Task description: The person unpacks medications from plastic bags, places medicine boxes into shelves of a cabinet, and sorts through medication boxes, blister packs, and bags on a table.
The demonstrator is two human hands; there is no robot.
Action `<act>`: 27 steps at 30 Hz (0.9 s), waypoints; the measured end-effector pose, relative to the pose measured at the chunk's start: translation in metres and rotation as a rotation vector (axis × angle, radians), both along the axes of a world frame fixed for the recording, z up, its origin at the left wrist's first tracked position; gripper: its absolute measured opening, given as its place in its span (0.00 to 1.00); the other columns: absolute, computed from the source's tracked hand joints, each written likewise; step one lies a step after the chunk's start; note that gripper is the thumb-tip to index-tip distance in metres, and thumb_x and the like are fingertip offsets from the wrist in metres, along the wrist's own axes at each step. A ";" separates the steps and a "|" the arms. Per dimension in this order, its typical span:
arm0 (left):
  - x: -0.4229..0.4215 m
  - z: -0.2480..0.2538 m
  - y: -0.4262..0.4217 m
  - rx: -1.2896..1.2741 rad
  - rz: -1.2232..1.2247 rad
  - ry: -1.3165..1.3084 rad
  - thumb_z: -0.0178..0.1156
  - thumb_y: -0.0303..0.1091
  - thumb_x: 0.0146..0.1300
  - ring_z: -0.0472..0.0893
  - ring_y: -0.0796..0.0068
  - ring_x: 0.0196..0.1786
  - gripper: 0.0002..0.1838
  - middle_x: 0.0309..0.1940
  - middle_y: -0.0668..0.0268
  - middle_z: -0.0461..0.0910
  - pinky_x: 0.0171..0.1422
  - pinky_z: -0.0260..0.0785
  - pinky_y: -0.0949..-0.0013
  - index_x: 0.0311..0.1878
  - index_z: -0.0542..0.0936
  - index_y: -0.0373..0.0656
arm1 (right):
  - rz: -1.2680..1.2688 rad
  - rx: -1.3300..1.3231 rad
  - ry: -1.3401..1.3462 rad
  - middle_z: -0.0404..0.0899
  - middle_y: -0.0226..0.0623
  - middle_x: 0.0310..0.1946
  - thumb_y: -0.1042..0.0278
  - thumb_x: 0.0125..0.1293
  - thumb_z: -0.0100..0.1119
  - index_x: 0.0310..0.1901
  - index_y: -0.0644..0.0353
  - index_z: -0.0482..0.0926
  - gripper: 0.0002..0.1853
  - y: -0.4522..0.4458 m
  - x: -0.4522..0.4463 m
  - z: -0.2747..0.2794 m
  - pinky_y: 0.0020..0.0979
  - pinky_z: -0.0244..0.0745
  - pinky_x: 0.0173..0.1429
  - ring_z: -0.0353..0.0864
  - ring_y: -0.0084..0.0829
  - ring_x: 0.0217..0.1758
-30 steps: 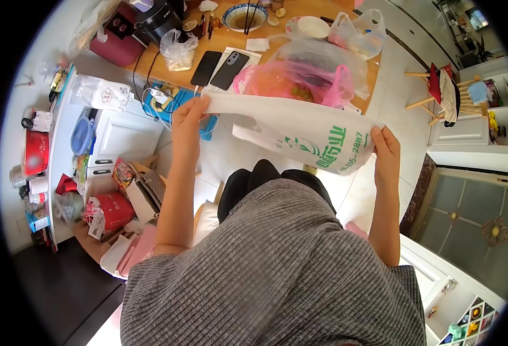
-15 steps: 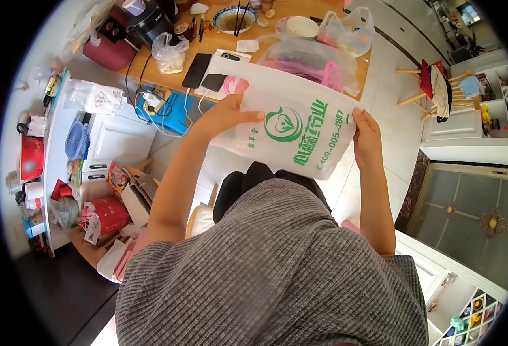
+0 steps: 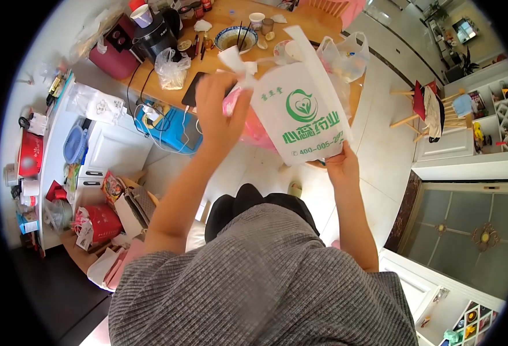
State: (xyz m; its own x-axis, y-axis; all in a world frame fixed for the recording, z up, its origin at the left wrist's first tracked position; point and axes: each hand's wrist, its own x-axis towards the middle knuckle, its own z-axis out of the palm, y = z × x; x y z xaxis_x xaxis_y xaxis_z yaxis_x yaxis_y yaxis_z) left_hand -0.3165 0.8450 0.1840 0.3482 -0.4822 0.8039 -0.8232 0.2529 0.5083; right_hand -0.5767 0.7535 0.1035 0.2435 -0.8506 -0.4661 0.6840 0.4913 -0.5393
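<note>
A white plastic bag [image 3: 300, 109] with green print is held up in front of the table, its two handles pointing upward and its print upright. My right hand [image 3: 343, 164] pinches the bag's lower right corner. At the upper left of the bag, my left hand [image 3: 222, 104] is raised beside one handle, its fingers partly curled and blurred; whether they touch the handle is unclear. Behind the bag, a pink plastic bag [image 3: 255, 131] shows at the table's edge. A dark phone [image 3: 192, 92] lies partly behind my left hand.
On the wooden table [image 3: 225, 12] are a patterned bowl [image 3: 236, 39] with chopsticks, a clear bag [image 3: 171, 69], a black appliance [image 3: 157, 37] and another plastic bag [image 3: 346, 56]. Below stands a blue stool [image 3: 176, 130] with cables. A chair [image 3: 427, 109] is at the right.
The white bag has turned so its handles point up, and it has moved higher. My left hand has risen toward the handles; my right hand has shifted down to the bag's lower corner.
</note>
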 end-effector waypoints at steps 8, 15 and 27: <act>-0.077 -0.132 0.027 0.726 -0.620 1.737 0.61 0.41 0.62 0.73 0.70 0.52 0.23 0.50 0.66 0.71 0.54 0.65 0.69 0.56 0.69 0.42 | -0.173 0.248 -0.181 0.72 0.43 0.53 0.69 0.74 0.36 0.55 0.67 0.66 0.14 0.017 0.002 -0.037 0.40 0.68 0.65 0.72 0.37 0.58; -0.081 -0.168 0.016 0.957 -0.749 2.148 0.59 0.40 0.64 0.75 0.75 0.55 0.16 0.51 0.69 0.75 0.54 0.68 0.71 0.53 0.73 0.47 | -0.126 0.197 -0.157 0.73 0.43 0.53 0.72 0.72 0.40 0.54 0.67 0.66 0.14 0.021 -0.008 -0.048 0.40 0.67 0.66 0.72 0.37 0.58; -0.089 -0.168 0.026 0.901 -0.630 1.813 0.57 0.33 0.65 0.79 0.73 0.52 0.18 0.49 0.63 0.78 0.53 0.72 0.71 0.56 0.72 0.40 | -0.208 0.201 0.009 0.73 0.43 0.54 0.67 0.73 0.41 0.54 0.68 0.66 0.15 0.015 -0.021 -0.059 0.39 0.68 0.66 0.73 0.37 0.58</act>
